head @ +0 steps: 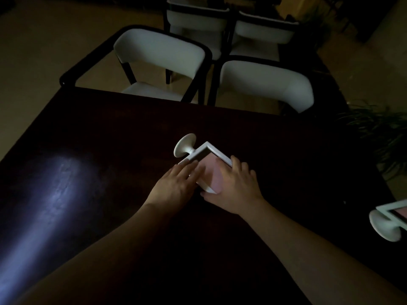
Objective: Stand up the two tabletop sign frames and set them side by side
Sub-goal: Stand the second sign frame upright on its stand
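Left hand (176,183) lies flat, fingers straight, on the left edge of the centre sign frame (211,171), which is lying down mid-tabletop (110,128), round base (184,144) pointing far-left. Right hand (233,186) wraps the right edge. Pivot it up onto the base and keep both edges pinned. Second sign frame (389,213) is down at far right.

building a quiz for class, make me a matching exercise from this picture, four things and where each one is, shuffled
Things: 1 middle sign frame; 2 second sign frame; 3 chairs; 4 plant
Places: A beyond the table, far side; B lying under left hand and right hand; C off the table, to its right; D lying on the table, cut by the picture's right edge
Pairs: 1-B; 2-D; 3-A; 4-C
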`<state>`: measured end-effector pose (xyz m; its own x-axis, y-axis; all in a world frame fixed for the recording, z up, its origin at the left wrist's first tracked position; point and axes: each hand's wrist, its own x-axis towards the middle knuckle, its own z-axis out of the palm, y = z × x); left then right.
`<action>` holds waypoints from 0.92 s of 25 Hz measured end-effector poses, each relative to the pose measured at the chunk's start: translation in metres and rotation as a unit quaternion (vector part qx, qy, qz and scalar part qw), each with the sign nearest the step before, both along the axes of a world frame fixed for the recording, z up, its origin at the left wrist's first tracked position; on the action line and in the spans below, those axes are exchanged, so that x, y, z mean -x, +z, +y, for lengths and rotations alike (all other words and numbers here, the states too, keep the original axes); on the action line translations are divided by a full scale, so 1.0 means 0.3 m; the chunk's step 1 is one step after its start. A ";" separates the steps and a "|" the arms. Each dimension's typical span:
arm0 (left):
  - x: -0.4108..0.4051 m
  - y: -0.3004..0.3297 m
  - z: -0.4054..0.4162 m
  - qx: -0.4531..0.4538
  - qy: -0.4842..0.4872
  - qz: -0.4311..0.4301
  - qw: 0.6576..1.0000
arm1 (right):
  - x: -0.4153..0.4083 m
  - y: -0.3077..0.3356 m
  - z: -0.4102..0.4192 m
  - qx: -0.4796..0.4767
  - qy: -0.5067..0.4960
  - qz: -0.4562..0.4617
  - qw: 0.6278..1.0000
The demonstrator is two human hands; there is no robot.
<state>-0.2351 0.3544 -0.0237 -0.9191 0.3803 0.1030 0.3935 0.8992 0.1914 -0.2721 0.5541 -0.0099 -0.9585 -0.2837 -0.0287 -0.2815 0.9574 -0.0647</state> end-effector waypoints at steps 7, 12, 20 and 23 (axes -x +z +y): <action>-0.107 -0.019 -0.015 -0.045 -0.094 0.075 0.992 | -0.103 0.048 0.029 0.028 0.004 -0.010 1.000; -0.161 -0.053 -0.072 -0.059 -0.076 0.115 0.989 | -0.165 0.058 0.104 0.099 0.116 -0.018 0.988; -0.198 -0.073 -0.174 -0.089 -0.054 0.123 0.987 | -0.260 -0.055 0.198 0.150 0.262 0.136 0.943; -0.216 -0.047 -0.185 -0.109 -0.045 0.128 0.985 | -0.264 -0.066 0.175 0.172 0.297 0.193 0.919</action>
<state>-0.1705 0.2990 -0.0379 -0.8160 0.4023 0.4151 0.5303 0.8067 0.2608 -0.1929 0.6065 -0.0297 -0.5512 -0.6893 0.4701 -0.8140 0.5680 -0.1214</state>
